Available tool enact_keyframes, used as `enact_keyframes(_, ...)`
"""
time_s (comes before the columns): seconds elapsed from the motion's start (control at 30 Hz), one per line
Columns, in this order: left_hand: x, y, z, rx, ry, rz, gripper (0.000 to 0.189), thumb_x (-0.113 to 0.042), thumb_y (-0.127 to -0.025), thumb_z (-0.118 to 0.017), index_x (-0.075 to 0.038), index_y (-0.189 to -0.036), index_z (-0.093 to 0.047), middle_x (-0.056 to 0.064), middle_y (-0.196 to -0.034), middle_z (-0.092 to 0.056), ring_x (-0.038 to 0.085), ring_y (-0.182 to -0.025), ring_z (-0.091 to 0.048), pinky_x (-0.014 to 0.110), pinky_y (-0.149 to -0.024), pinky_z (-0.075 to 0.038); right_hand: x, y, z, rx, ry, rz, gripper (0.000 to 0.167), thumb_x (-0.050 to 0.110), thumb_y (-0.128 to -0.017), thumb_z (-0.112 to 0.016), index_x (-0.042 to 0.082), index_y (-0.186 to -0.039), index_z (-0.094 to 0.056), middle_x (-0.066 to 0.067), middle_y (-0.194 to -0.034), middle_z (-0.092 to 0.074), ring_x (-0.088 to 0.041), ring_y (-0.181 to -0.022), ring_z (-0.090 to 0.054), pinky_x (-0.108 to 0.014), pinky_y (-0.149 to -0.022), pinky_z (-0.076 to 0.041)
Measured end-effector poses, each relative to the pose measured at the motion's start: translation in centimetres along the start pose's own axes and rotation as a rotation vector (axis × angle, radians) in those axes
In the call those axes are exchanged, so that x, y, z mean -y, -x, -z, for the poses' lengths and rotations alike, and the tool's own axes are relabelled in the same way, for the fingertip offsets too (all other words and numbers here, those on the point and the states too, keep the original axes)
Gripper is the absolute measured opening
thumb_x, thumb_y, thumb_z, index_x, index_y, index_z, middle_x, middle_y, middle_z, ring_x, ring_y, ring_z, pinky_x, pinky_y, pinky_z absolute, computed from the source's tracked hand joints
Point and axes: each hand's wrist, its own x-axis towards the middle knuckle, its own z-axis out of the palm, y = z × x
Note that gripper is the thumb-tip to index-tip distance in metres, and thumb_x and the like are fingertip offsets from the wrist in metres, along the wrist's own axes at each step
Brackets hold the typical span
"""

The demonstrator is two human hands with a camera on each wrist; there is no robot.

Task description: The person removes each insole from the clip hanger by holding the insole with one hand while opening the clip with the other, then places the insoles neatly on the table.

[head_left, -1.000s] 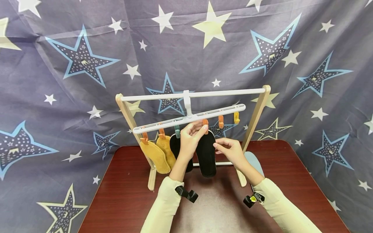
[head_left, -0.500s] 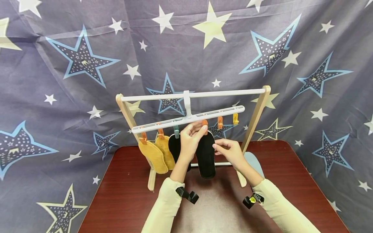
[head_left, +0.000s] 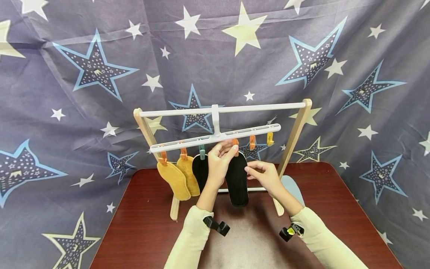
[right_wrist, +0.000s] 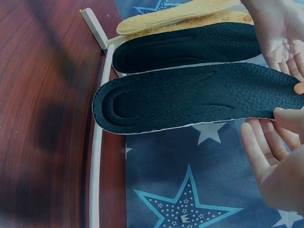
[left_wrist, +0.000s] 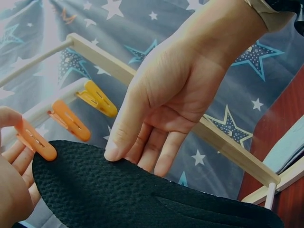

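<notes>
My left hand (head_left: 218, 160) pinches an orange clip (head_left: 236, 147) under the white clip hanger (head_left: 215, 138). That clip's tip overlaps the top end of a black insole (head_left: 237, 183), which hangs down lengthwise. With thumb and fingers, my right hand (head_left: 263, 173) pinches the same insole's right edge near the top; the left wrist view shows the thumb on its textured face (left_wrist: 104, 185). A second black insole (right_wrist: 185, 47) hangs from a teal clip (head_left: 202, 152), partly hidden behind my left hand. Two yellow insoles (head_left: 174, 179) hang from orange clips further left.
An orange clip (head_left: 252, 142) and a yellow clip (head_left: 270, 139) hang unloaded at the hanger's right end. The hanger hooks over the white rail (head_left: 262, 107) of a wooden stand (head_left: 295, 134). A light blue insole-like piece (head_left: 292, 186) lies on the table (head_left: 134, 224), behind my right forearm.
The hanger has turned slightly, its ends shifting left and the yellow insoles swinging left with it. The black insole's lower end has dropped slightly. Both hands keep their grips.
</notes>
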Motion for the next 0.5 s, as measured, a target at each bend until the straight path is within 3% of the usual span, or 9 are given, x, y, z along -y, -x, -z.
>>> enact_keyframes(0.5, 0.19, 0.02, -0.13, -0.017, -0.024, -0.026, 0.03, -0.003, -0.092, -0.071, 0.011, -0.118, -0.066, 0.027, -0.111, -0.071, 0.008, -0.093, -0.069, 0.02, -0.082, -0.057, 0.0, 0.07, -0.04, -0.001, -0.001, -0.009, 0.024, 0.004, -0.094, -0.071, -0.012, -0.112, -0.071, -0.034, -0.108, -0.071, -0.01, -0.08, -0.073, -0.055, -0.078, -0.061)
